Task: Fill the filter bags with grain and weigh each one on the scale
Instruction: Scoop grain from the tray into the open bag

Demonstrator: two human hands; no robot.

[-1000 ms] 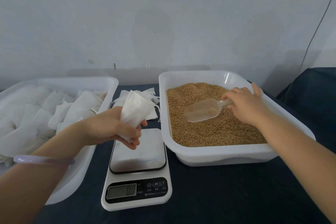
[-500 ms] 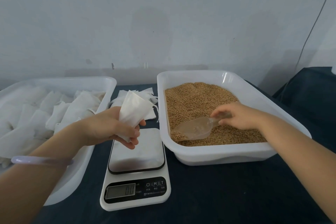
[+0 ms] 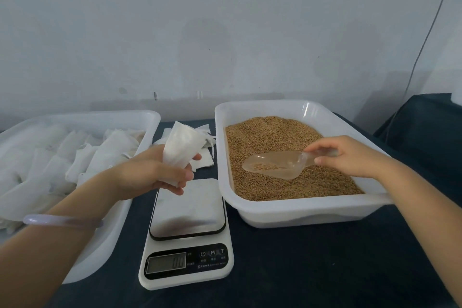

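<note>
Left hand (image 3: 155, 172) fingers are curled round a white filter bag (image 3: 180, 147), which is held mouth-up above the far edge of the scale (image 3: 187, 210); a tray (image 3: 87, 117) of more bags is seen just left of that hand. Further right, the handle of a clear scoop (image 3: 275, 164) is pinched by the right hand (image 3: 350, 155), and a few kernels are carried in it just above the grain (image 3: 270, 132) filling the white tub (image 3: 300, 207) beneath that hand.

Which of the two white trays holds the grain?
The right tray, under the scoop held by the right hand, is filled with brown grain. The left tray holds white filter bags instead.
</note>
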